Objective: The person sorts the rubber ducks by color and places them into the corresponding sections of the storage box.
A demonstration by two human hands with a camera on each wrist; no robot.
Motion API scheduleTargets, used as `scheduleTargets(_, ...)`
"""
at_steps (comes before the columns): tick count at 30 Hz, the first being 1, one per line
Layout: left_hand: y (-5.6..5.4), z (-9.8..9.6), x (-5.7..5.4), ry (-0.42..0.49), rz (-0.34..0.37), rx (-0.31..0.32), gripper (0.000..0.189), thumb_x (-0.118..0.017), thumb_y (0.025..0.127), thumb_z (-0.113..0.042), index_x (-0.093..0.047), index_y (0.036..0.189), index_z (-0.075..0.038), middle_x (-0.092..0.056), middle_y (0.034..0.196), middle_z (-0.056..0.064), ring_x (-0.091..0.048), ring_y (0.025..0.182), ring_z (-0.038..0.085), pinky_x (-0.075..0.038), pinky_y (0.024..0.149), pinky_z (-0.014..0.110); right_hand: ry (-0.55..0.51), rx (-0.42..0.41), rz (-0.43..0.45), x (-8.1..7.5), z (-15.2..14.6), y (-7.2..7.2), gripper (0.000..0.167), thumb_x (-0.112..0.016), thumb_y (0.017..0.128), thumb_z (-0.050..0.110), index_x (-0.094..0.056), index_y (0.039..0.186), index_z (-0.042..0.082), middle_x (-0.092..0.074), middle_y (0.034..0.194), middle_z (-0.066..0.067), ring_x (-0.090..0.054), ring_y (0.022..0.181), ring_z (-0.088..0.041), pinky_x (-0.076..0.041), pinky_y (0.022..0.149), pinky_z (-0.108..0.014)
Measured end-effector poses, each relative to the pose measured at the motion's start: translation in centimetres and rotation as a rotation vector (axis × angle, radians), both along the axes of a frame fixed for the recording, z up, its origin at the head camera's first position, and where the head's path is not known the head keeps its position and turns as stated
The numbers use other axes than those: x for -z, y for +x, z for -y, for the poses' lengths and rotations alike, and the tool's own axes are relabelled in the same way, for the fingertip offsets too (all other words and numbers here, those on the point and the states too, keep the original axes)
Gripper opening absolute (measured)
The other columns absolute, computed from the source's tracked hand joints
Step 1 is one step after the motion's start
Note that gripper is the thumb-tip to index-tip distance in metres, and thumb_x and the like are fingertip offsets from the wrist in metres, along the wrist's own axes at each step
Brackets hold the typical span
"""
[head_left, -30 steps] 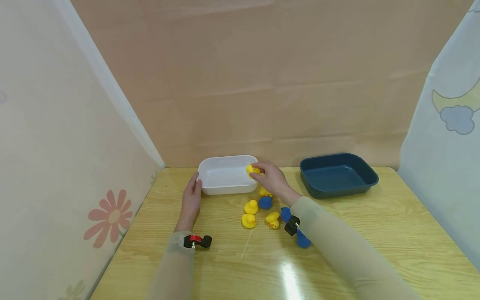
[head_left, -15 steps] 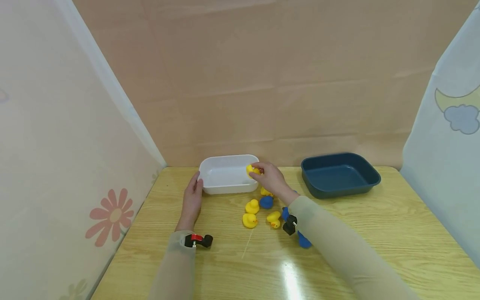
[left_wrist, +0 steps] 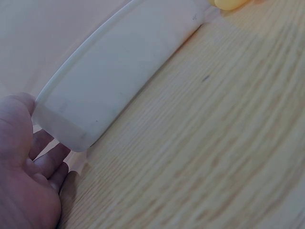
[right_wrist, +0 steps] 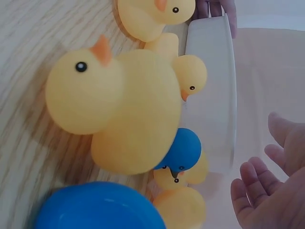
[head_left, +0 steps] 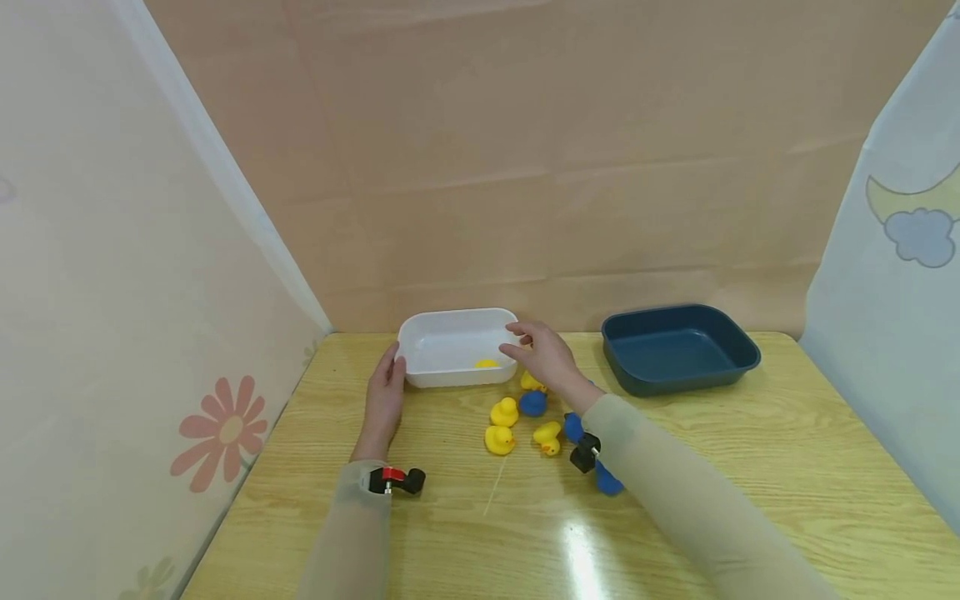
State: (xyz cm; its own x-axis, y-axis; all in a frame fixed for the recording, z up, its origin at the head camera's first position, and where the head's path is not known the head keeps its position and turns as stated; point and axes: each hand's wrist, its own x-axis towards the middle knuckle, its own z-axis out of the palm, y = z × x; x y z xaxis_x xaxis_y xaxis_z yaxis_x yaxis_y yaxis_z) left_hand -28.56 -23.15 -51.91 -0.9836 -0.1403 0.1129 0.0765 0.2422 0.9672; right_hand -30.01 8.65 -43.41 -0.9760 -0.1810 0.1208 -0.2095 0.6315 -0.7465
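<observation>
A white plastic bin point(head_left: 457, 379) stands at the back left of the table. At its left end my left hand point(head_left: 385, 392) holds the corner, thumb towards the front and fingers round the end wall. Over the bin's right end, my right hand point(head_left: 546, 354) has thumb and fingers spread apart with nothing between them. A yellow rubber duck point(head_left: 486, 363) lies inside the bin, mostly hidden by the front wall. In front are several more yellow rubber ducks point(head_left: 498, 440) and blue rubber ducks point(head_left: 532, 404). The right wrist view shows one yellow duck point(right_wrist: 138, 114) close up.
A dark blue bin point(head_left: 678, 354) stands at the back right, with no ducks visible in it. Two blue ducks point(head_left: 608, 479) lie partly under the right forearm. A paper-covered wall point(head_left: 540, 167) rises behind the table, with cloth hangings on both sides.
My right thumb and fingers have parted and let go of the yellow rubber duck, which now lies in the white bin. My left hand has stayed at the bin's corner.
</observation>
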Motion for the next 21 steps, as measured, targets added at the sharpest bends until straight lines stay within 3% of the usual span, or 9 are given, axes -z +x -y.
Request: scheduleTargets(21, -0.2, 0.1, 0.0, -0.006, 0.006, -0.002, 0.062, -0.044, 0.119, -0.050, -0.037, 0.174, -0.023, -0.036, 0.178, 0.002, -0.032, 0.164, 0.025, -0.030, 0.132, 0.049, 0.027, -0.034, -0.113, -1.1, -3.7, 1.9, 0.054, -0.081, 0.105, 0.031, -0.067, 0.153, 0.011, -0.064, 0.151, -0.014, -0.062, 0.129, -0.038, -0.056, 0.105, -0.058)
